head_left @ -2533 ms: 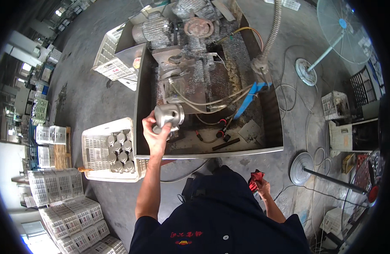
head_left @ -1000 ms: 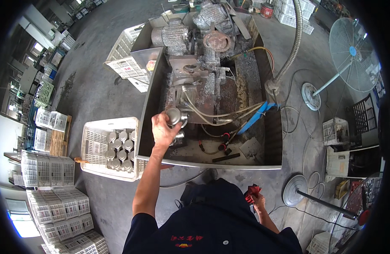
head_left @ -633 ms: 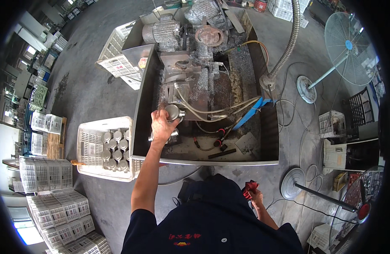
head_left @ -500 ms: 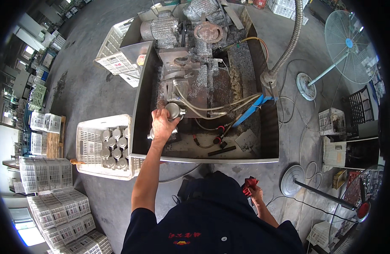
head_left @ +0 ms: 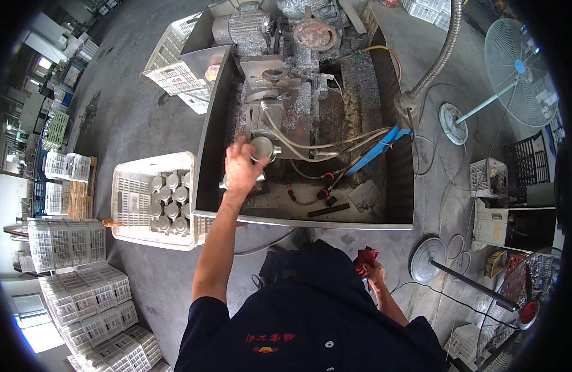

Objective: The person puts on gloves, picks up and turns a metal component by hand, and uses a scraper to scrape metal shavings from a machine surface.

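My left hand [head_left: 241, 172] reaches into the metal machine trough [head_left: 311, 222] and grips a round, silvery metal housing [head_left: 263, 149] with short side stubs. Its thumb lies on the near side of the housing and the fingers on the left. Under the palm, a second metal piece [head_left: 260, 178] shows only in part. Low at my right side, my right hand [head_left: 375, 276] is closed around a crumpled red cloth [head_left: 366, 257]. To the left of the trough, several similar metal housings [head_left: 165, 194] stand in rows in a white plastic crate [head_left: 128, 199].
Hoses [head_left: 326, 146] and a blue strip [head_left: 379, 149] cross the trough; a dark bar [head_left: 328, 210] lies on its floor. Behind stands a motor [head_left: 245, 30] among metal chips. Fans [head_left: 512, 71] occupy the right; stacked crates [head_left: 67, 251] fill the left.
The view has shifted slightly, so the trough and crate appear higher. My left hand stays at the housing, its fingers a little straighter. The red cloth remains in my right hand.
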Demonstrator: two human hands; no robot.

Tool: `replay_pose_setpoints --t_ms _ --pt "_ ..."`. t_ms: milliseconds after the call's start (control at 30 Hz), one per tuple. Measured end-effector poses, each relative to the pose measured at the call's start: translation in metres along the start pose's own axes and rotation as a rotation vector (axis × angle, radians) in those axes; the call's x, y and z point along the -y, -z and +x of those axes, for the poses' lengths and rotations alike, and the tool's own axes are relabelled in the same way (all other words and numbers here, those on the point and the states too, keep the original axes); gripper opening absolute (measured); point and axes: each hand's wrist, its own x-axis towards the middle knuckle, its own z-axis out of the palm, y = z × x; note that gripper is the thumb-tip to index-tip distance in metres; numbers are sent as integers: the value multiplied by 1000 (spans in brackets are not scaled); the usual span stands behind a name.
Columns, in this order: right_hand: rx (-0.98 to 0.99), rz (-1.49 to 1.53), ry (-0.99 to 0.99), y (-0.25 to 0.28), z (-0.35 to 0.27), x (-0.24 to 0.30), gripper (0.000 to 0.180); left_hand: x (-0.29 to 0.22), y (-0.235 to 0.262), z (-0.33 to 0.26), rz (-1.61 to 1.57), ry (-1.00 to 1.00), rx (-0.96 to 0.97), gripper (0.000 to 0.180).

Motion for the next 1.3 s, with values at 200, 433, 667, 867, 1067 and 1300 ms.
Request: replay_pose_setpoints --t_ms 200,433,667,867,1067,1300 --pt "-9 -54 -85 0 -14 19 23 35 55 -25 102 -36 285 55" --pt "15 -88 -6 -5 -8 10 23 28 54 -44 349 27 439 73" --pt "3 -76 69 5 -2 14 23 21 97 -47 -265 353 371 71" --pt "35 -141 15 -1 -5 8 20 19 107 -66 -1309 594 152 74" --pt "36 -19 -36 -4 6 5 25 13 104 -76 -1778 651 114 76" --pt "29 -112 33 1 7 8 27 11 101 -79 -1947 617 146 72"
